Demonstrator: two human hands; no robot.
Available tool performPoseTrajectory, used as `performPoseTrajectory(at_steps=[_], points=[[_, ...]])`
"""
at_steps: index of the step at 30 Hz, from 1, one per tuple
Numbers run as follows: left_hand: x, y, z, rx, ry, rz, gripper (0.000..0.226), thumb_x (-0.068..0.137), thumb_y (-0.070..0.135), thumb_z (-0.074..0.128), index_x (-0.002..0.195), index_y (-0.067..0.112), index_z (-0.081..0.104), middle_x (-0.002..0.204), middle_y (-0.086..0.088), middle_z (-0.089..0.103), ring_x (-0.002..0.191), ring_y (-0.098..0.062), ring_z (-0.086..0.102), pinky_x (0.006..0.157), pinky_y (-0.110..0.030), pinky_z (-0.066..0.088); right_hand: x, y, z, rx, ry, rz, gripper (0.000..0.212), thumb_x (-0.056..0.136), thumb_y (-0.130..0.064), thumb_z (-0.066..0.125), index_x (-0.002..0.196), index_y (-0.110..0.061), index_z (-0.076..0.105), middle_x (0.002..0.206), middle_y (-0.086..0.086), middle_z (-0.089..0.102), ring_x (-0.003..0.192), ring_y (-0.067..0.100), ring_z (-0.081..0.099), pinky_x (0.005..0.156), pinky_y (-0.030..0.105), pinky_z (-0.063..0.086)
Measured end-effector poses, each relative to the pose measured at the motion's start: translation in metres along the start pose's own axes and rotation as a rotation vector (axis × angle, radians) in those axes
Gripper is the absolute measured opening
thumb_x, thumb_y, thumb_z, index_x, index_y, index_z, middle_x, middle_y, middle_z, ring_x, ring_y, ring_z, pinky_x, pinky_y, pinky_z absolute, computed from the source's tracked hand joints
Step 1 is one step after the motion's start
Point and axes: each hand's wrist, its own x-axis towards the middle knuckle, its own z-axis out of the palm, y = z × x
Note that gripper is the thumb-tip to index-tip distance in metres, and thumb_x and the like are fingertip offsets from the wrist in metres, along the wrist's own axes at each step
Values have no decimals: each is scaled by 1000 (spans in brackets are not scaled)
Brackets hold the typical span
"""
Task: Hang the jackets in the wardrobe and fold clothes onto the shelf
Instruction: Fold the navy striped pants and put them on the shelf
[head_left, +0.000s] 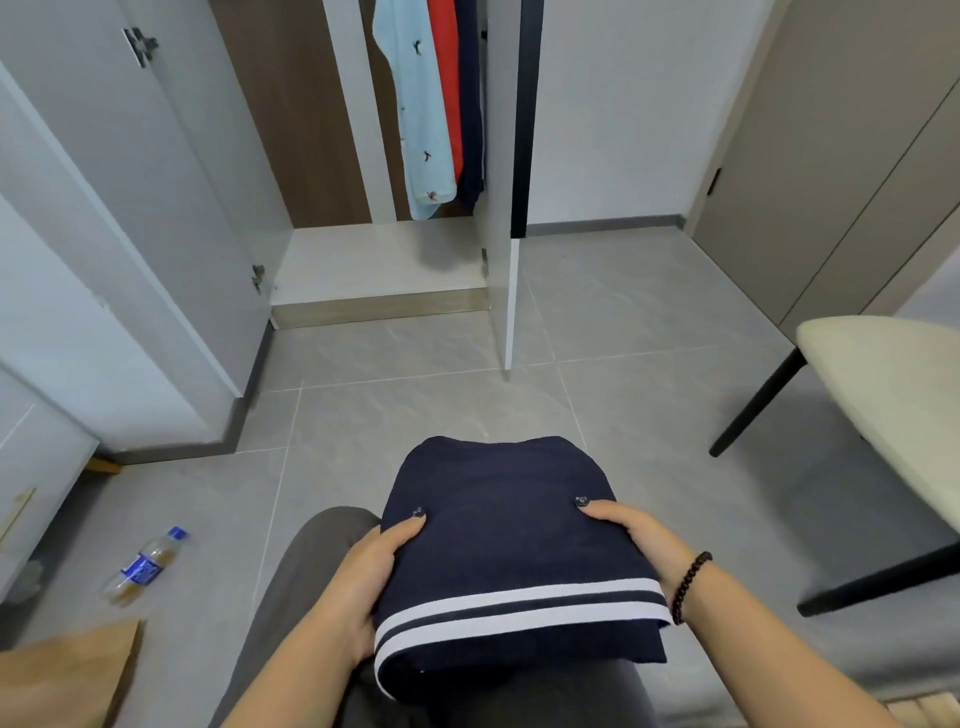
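Resting on the lap, the folded navy garment (498, 561) shows soft knit, white-striped hem. Left hand (358, 582) and right hand (639, 540) grip its sides, thumbs on top.

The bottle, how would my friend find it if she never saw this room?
Start at the open wardrobe and come back across the grey tiled floor towards the person's left side. The bottle lies on its side there, just beyond a brown paper bag. It is the only clear plastic thing around, with a blue cap, a blue label and amber drink inside.
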Motion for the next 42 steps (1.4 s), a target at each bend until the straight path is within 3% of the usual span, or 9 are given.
performPoseTrajectory(at_steps=[3,6,12,18,24,28,34,38,42], points=[[17,28,0,48,-17,28,48,75,33,79,118,17,64,105,-12,74,92,-34,72,69,-40,58,18,-28,13,-71,49,-59,59,64,-26,81,117,-8,63,107,17,71,91,33,70,72,40,58],[41,62,2,143,-18,83,66,60,41,88,118,22,63,107,-6,74,95,-30,72,78,-42,57,44,-60,24,-155,112,-126,62,64,-27,80,120,-13,59,108,13,71,98,34,68,88,49,54],[104,140,6,374,95,200,70,43,49,94,104,32,64,97,11,75,85,-10,73,67,-25,57,113,-135,50,-232,146,-210,60,69,-25,80,124,-19,57,110,5,71,95,26,70,74,39,58],[134,219,19,419,243,199,82,46,44,94,116,30,54,110,11,66,97,-13,66,74,-31,56,142,-220,87,-206,168,-185,54,75,-20,78,124,-24,57,111,4,71,96,27,70,79,44,57],[85,308,52,381,244,244,66,54,37,93,104,40,51,107,16,64,94,-6,64,66,-21,51,95,-309,127,-201,168,-188,56,73,-20,79,124,-29,57,107,2,72,93,27,71,74,43,58],[30,371,87,379,247,285,70,57,36,92,114,37,52,109,15,65,97,-6,64,70,-20,52,41,-370,156,-224,177,-249,62,73,-20,79,128,-32,53,111,0,70,96,24,70,80,45,58],[-47,451,137,352,276,387,62,59,35,91,111,37,57,103,15,70,90,-6,69,70,-24,56,-37,-457,190,-265,134,-347,59,72,-24,80,124,-35,55,106,-6,72,91,17,71,67,33,59],[-82,489,162,344,283,465,64,61,35,90,117,32,60,108,11,71,96,-11,69,84,-36,57,-72,-502,209,-290,131,-445,58,73,-24,79,124,-34,55,107,-6,71,91,18,71,68,34,58],[-104,527,180,302,272,558,56,63,30,89,111,36,60,104,13,71,89,-7,70,71,-25,56,-94,-543,230,-294,113,-522,61,73,-24,79,128,-33,52,109,-5,69,90,18,71,60,29,57]])
